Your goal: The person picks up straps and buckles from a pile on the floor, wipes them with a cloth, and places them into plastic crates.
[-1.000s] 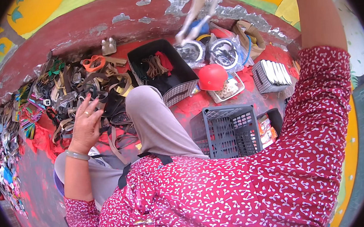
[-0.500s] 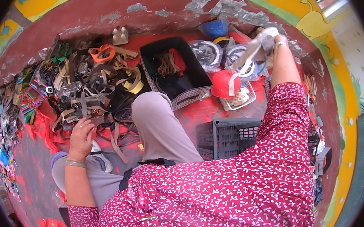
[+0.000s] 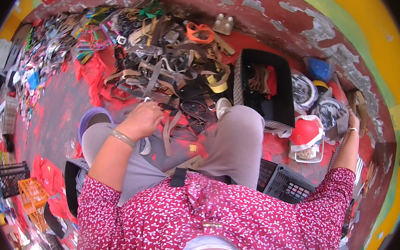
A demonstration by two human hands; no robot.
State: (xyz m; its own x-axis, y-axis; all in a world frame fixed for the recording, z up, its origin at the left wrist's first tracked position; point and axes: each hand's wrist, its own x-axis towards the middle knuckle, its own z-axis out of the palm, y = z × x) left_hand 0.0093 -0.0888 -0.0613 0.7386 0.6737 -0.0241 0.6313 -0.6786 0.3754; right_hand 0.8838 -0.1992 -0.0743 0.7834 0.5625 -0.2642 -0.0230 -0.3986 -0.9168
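My left hand (image 3: 143, 119) is raised over my left knee with its fingers curled together, at the near edge of a heap of belts and straps. A grey strap (image 3: 153, 77) runs down toward its fingertips; whether they grip it is hidden. Far to the right, my right hand (image 3: 353, 120) reaches in between a grey piece (image 3: 343, 123) and a brown piece (image 3: 359, 106) by the wall. Its fingers are partly hidden. Beside it lie plastic-wrapped round black-and-white things (image 3: 328, 112) and a red cap-like thing with white edging (image 3: 305, 131) on a white basket (image 3: 307, 155).
A black open box (image 3: 284, 86) with brown straps inside stands beyond my right knee. A dark grey crate (image 3: 288, 184) is close to my right side. An orange crate (image 3: 34, 199) and a black crate (image 3: 13, 178) stand at left. The peeling red wall (image 3: 346, 60) bounds the right.
My view has swung to the left. My right hand has come down from the raised grey-white cloth to beside the wrapped things. White material now lies around the red cap-like thing. My left fingers have curled in.
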